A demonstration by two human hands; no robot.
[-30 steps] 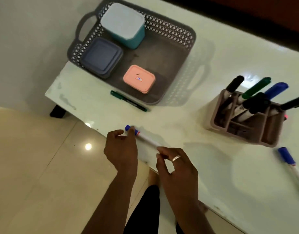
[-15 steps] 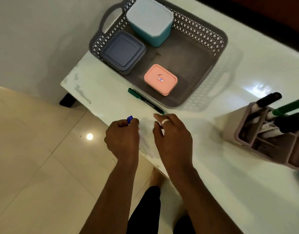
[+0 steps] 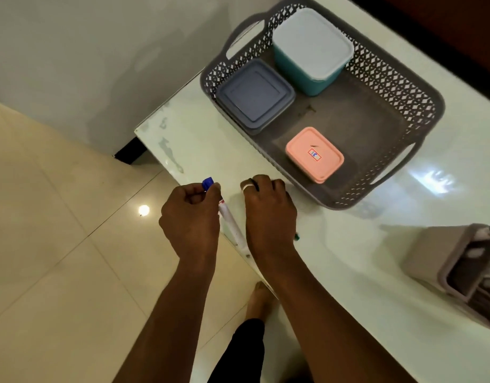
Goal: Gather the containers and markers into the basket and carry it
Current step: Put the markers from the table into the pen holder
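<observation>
A grey lattice basket (image 3: 398,87) stands on the white table (image 3: 362,266). In it are a teal container with a white lid (image 3: 312,42), a flat blue-grey container (image 3: 254,94) and a small pink container (image 3: 314,154). My left hand (image 3: 191,217) is closed on a white marker with a blue cap (image 3: 231,225), held over the table's near edge. My right hand (image 3: 268,214) is curled over the green marker (image 3: 296,237) just in front of the basket. Only the marker's tip and a dark bit between my fingers show.
A beige marker holder (image 3: 437,250) with several markers is cut off at the right edge. The table's left corner (image 3: 138,131) lies near a grey wall. Tiled floor and my bare foot (image 3: 259,299) are below the table edge.
My right hand has moved forward onto the green marker and closed over it. My left hand has kept the blue-capped marker and lifted it slightly. The view has shifted left.
</observation>
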